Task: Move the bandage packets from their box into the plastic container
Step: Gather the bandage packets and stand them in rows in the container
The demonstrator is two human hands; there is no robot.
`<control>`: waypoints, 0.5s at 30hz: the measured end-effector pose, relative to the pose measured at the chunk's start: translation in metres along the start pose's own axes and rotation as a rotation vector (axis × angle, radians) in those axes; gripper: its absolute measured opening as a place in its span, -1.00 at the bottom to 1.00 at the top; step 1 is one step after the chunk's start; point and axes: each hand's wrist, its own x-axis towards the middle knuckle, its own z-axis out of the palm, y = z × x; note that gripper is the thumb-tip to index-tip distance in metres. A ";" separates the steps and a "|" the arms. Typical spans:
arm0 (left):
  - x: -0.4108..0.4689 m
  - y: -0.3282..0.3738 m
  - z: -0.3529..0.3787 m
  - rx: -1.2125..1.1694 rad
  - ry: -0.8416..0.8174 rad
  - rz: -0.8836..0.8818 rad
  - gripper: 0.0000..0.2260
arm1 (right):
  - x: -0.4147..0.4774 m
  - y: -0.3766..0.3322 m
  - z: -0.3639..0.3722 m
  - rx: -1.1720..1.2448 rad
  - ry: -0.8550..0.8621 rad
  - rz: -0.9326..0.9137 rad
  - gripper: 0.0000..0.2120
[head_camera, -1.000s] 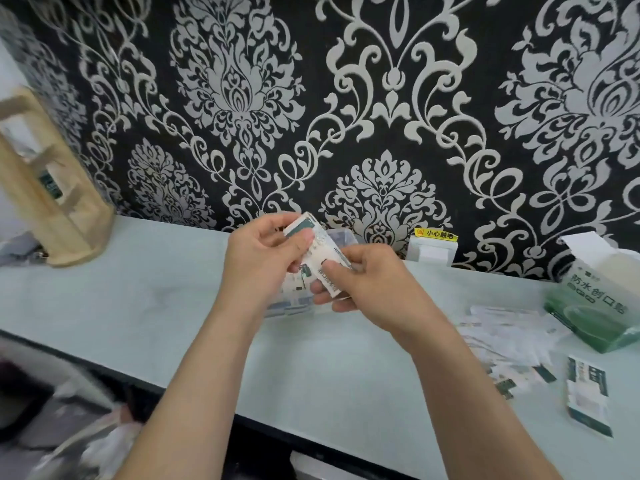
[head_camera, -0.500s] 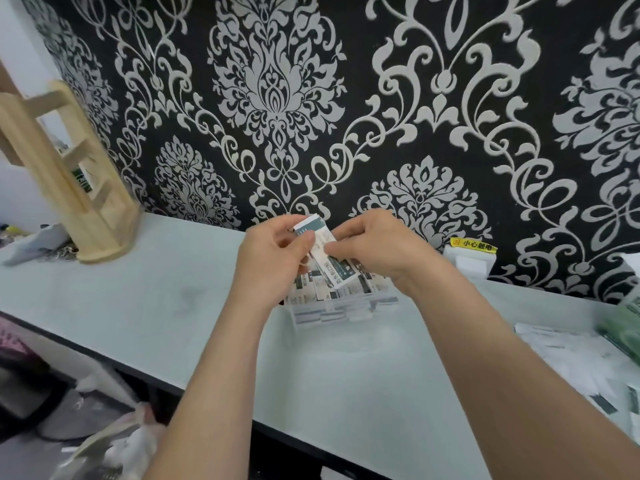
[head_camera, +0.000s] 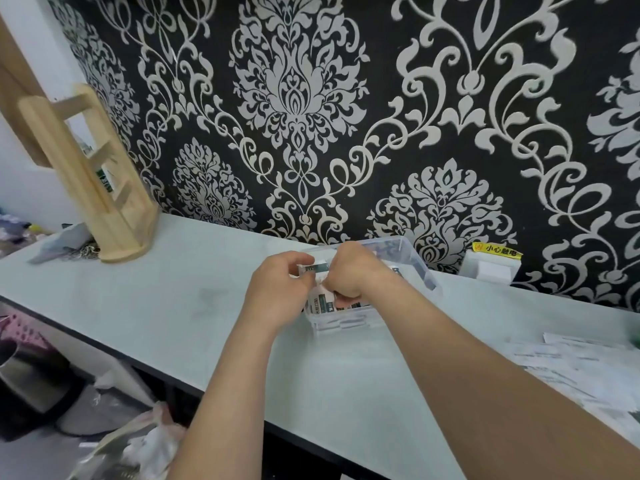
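A clear plastic container [head_camera: 420,268] stands on the pale table near the patterned wall, with several white-and-green bandage packets [head_camera: 323,304] stacked inside. My left hand [head_camera: 277,292] and my right hand [head_camera: 353,271] are both down in the container's near-left end, pinching the same bandage packet [head_camera: 317,266] between their fingers. Only the packet's top edge shows between the hands. The bandage box is out of frame.
Loose white packets [head_camera: 581,362] lie spread on the table at the right. A white wall socket with a yellow warning label [head_camera: 491,263] sits behind the container. A wooden rack [head_camera: 100,188] stands at the table's far left. Bags and a bin lie below the table edge.
Both hands have lowered the held packet from above the container down into it. The camera has swung left, so the green bandage box has left the view.
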 end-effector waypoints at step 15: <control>-0.004 0.003 -0.004 0.115 0.030 0.024 -0.79 | -0.010 0.001 -0.001 -0.225 0.157 -0.113 -0.80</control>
